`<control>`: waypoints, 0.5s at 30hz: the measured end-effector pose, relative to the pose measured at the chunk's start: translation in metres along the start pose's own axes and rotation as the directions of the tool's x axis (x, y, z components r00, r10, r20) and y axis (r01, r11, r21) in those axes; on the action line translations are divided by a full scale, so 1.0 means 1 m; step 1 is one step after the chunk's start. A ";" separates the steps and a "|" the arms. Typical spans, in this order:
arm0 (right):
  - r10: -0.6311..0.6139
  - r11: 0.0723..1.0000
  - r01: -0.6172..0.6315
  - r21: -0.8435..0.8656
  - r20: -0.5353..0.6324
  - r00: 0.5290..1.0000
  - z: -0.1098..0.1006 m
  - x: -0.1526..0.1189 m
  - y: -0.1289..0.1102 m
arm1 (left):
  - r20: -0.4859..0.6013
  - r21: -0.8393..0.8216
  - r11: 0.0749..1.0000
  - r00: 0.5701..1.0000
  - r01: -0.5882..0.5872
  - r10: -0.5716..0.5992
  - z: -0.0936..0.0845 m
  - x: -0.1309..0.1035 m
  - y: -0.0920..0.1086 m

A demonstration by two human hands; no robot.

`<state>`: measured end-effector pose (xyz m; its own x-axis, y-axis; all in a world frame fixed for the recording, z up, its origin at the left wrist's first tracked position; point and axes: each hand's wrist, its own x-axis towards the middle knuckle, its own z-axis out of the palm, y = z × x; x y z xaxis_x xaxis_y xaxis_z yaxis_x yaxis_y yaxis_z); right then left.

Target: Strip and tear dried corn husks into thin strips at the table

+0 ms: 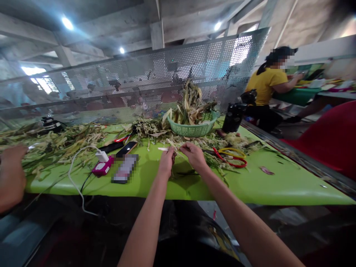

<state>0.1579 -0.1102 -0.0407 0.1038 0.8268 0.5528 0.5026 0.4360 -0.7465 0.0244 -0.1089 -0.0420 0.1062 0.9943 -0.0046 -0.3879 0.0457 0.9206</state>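
Over the middle of the green table, my left hand [167,162] is closed in a pinch on a pale dry husk strip [162,149], whose flat end sticks out to the left. Close on its right, my right hand [195,155] pinches thin fibres of the same strip; its fingertips are partly hidden. Below both hands lie loose dry leaf scraps [189,172]. To the right of my right hand rest scissors with red and yellow handles [236,162]. Beyond my hands stands a green basket [191,129] heaped with dried husks [190,105].
On the left lie a pink power adapter [102,167] with a white plug and cable, two phones [126,149] and heaps of dry leaves [75,139]. A co-worker's hand [12,174] shows at the left edge. A black flask [234,116] stands right of the basket, before a perforated metal screen [133,79].
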 end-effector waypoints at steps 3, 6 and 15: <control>0.009 1.000 -0.009 -0.020 -0.034 0.999 -0.001 -0.001 0.002 | 0.018 0.009 1.000 1.000 -0.024 0.024 0.001 -0.002 0.002; 0.017 0.999 -0.020 -0.037 -0.070 0.997 0.000 -0.002 0.005 | 0.050 0.015 0.999 0.998 -0.035 0.034 0.000 -0.004 0.002; -0.058 0.992 0.042 -0.121 -0.137 0.989 -0.007 -0.001 0.001 | 0.009 -0.061 0.995 0.997 0.080 -0.080 -0.005 0.000 -0.001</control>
<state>0.1642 -0.1131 -0.0400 0.1910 0.7434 0.6410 0.6070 0.4237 -0.6723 0.0207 -0.1081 -0.0447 0.1453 0.9866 -0.0745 -0.4333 0.1312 0.8916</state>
